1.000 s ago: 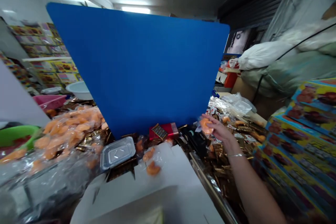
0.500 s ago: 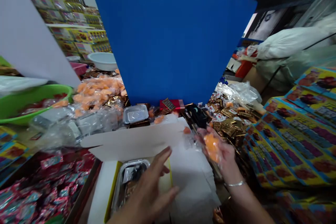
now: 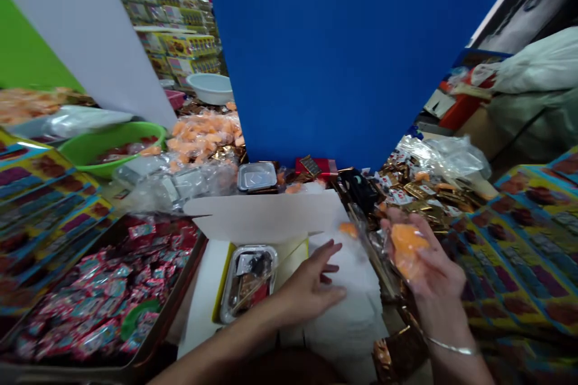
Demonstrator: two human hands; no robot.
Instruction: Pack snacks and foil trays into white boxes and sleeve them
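Observation:
My right hand (image 3: 428,258) is closed around a soft orange piece in clear plastic (image 3: 406,249), with the film trailing towards the white stack. My left hand (image 3: 311,281) lies with its fingers apart at the edge of a stack of white sheets or bags (image 3: 347,295), touching it. Left of that hand, a foil tray with dark contents (image 3: 248,283) sits in an open white box with a yellow edge (image 3: 266,216). A small orange piece (image 3: 347,229) lies on top of the white stack.
Around the box are a tray of red foil packets (image 3: 94,295), gold sachets (image 3: 433,189), and yellow printed boxes (image 3: 519,246). Beyond stand a green basin (image 3: 112,147), bagged orange pieces (image 3: 203,135), and a blue board (image 3: 356,54).
My view has tilted down and shifted, bringing the box and foil tray into sight. My left hand has entered the view, and my right hand has come closer with the orange piece.

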